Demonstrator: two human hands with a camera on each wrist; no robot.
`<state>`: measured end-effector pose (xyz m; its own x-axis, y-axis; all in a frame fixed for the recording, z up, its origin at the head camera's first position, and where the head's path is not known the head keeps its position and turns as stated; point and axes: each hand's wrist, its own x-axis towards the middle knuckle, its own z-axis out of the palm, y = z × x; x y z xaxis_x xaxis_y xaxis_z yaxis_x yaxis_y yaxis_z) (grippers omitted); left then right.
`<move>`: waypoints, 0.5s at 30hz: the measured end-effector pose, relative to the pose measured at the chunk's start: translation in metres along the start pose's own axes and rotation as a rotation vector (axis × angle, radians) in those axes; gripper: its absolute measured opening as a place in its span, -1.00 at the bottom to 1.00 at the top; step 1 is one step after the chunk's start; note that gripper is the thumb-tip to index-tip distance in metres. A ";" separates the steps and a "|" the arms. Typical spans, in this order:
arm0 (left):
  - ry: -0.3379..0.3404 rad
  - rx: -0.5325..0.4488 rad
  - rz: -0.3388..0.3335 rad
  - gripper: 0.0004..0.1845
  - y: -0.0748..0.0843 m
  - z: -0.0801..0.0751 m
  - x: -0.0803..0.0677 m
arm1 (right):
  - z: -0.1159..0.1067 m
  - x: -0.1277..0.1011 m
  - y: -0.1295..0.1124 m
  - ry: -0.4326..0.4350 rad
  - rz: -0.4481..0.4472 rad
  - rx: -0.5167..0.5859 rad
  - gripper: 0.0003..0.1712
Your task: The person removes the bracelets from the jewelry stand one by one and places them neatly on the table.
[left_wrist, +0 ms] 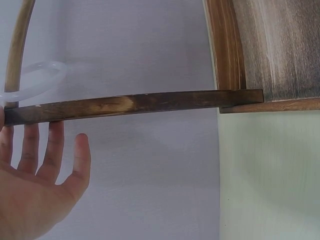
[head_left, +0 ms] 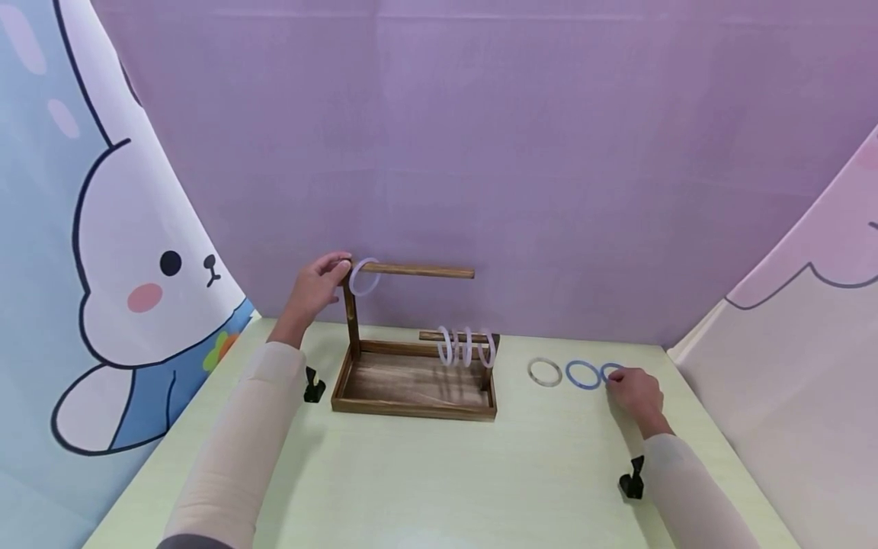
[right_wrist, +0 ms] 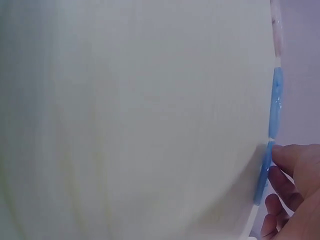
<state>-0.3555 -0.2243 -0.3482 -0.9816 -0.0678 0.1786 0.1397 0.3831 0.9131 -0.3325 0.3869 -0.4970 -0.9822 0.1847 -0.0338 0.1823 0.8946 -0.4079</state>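
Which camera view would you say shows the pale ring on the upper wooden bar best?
The head view: the whole pale ring hangs on the upper bar beside the left hand. The left wrist view catches only a blurred arc; the right wrist view misses it.

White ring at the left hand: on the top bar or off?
On. The white ring hangs around the top bar near its left end, with the left hand at it.

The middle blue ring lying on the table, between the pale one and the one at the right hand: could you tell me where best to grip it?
The middle blue ring lies flat on the table, apart from the pale ring. Probably best to come from above and pinch its near rim, one fingertip inside the hoop, the thumb outside. The right hand is nearest, already touching the neighbouring blue ring.
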 end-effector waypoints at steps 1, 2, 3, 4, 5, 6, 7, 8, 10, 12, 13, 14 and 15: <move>-0.001 -0.003 0.000 -0.43 0.000 0.000 0.000 | 0.000 0.000 0.000 0.010 -0.004 0.004 -0.61; -0.001 -0.007 -0.001 -0.44 0.000 0.000 0.000 | -0.001 0.000 -0.001 0.019 -0.010 0.008 -0.61; -0.001 -0.009 -0.003 -0.44 0.000 0.000 0.000 | -0.001 0.000 -0.003 0.029 -0.018 0.011 -0.60; -0.002 -0.007 -0.004 -0.44 0.000 0.000 0.000 | -0.002 0.000 -0.004 0.035 -0.028 0.019 -0.60; -0.002 -0.009 -0.005 -0.44 0.000 -0.001 0.000 | -0.003 0.000 -0.006 0.043 -0.039 0.024 -0.61; -0.002 -0.009 -0.004 -0.44 0.000 -0.001 0.000 | -0.004 0.000 -0.008 0.048 -0.050 0.030 -0.61; -0.002 -0.009 -0.003 -0.44 0.000 0.000 0.000 | -0.005 0.001 -0.010 0.056 -0.061 0.029 -0.61; -0.003 -0.005 -0.003 -0.44 0.000 0.000 0.000 | -0.006 0.001 -0.012 0.061 -0.074 0.029 -0.61; -0.006 -0.001 -0.001 -0.43 0.000 0.000 0.000 | -0.007 0.002 -0.017 0.074 -0.093 0.035 -0.62; -0.007 -0.002 0.001 -0.43 0.000 0.000 0.000 | -0.008 0.003 -0.021 0.092 -0.109 0.038 -0.62; -0.007 -0.003 0.001 -0.44 0.000 -0.001 0.000 | -0.009 0.003 -0.024 0.102 -0.116 0.043 -0.62; -0.008 -0.003 0.000 -0.44 0.000 -0.001 0.000 | -0.009 0.003 -0.026 0.106 -0.123 0.054 -0.62; -0.008 -0.006 0.000 -0.44 0.000 -0.001 0.001 | -0.010 0.002 -0.030 0.110 -0.128 0.065 -0.62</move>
<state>-0.3559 -0.2254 -0.3480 -0.9826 -0.0607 0.1755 0.1402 0.3772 0.9155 -0.3396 0.3651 -0.4755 -0.9856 0.1181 0.1210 0.0497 0.8864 -0.4603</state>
